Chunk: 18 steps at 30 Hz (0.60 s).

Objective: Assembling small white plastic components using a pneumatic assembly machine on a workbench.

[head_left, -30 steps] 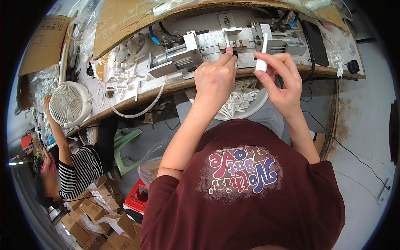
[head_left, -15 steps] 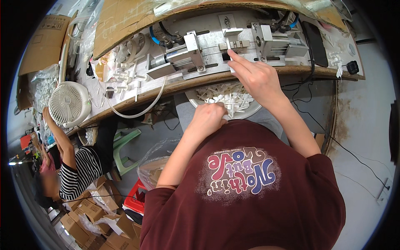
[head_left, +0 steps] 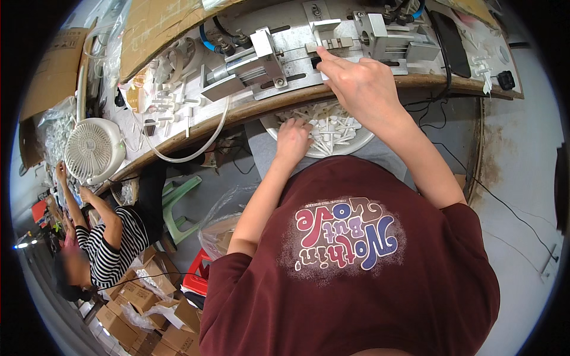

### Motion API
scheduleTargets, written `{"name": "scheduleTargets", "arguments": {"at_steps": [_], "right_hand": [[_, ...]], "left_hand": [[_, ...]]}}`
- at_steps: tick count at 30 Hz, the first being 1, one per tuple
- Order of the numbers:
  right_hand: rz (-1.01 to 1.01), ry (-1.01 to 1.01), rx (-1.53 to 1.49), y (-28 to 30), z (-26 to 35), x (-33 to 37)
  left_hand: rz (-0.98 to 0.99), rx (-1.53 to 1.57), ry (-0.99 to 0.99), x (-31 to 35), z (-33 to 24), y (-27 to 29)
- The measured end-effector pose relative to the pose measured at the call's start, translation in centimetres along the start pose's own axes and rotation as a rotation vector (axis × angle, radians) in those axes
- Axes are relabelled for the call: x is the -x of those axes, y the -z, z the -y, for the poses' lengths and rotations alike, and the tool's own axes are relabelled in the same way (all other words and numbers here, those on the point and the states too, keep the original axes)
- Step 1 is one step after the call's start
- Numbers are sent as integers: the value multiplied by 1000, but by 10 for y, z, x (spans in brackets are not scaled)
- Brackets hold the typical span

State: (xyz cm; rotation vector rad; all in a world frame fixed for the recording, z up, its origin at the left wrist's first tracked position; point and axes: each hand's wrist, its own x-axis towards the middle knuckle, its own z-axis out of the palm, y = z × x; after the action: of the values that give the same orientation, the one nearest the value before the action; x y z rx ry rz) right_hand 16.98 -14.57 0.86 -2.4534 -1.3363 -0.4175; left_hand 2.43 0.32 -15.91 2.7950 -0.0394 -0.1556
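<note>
Big curved bench (head_left: 178, 142) sweeps across the top, a grey metal jig (head_left: 285, 56) bolted on it, pneumatic cylinder and blue hoses off to the left of the working point. Right hand (head_left: 362, 89) is up on that jig, forefinger stretched out and its tip pressing on the small slide block (head_left: 329, 44) at the centre of the fixture; the other fingers curl in under the palm, and whether they pinch a part I cannot tell. Just right of the fingertip stands a square metal bracket (head_left: 375, 29), and further right a dark flat phone (head_left: 451, 35) lies on the bench.

Below that hand, under the bench edge, sits a round white bowl (head_left: 356, 141) in the lap, heaped with small white plastic parts (head_left: 335, 121). Left hand (head_left: 292, 137) is down in the bowl's left side, fingers bent loosely onto the pile, touching the parts; a firm pinch on any one piece does not show.

Far left of both hands, a white fan (head_left: 94, 149) faces up beside the bench, and a person in a striped top (head_left: 113, 243) works among cardboard boxes (head_left: 139, 311).
</note>
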Motion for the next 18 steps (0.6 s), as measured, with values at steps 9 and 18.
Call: {"name": "scheduleTargets", "arguments": {"at_steps": [9, 18], "right_hand": [[-137, -10, -224, 3, -1, 13], [200, -204, -589, 2, 4, 78]], "left_hand": [[-49, 25, -120, -16, 3, -31], [71, 494, 169, 28, -29, 85]]}}
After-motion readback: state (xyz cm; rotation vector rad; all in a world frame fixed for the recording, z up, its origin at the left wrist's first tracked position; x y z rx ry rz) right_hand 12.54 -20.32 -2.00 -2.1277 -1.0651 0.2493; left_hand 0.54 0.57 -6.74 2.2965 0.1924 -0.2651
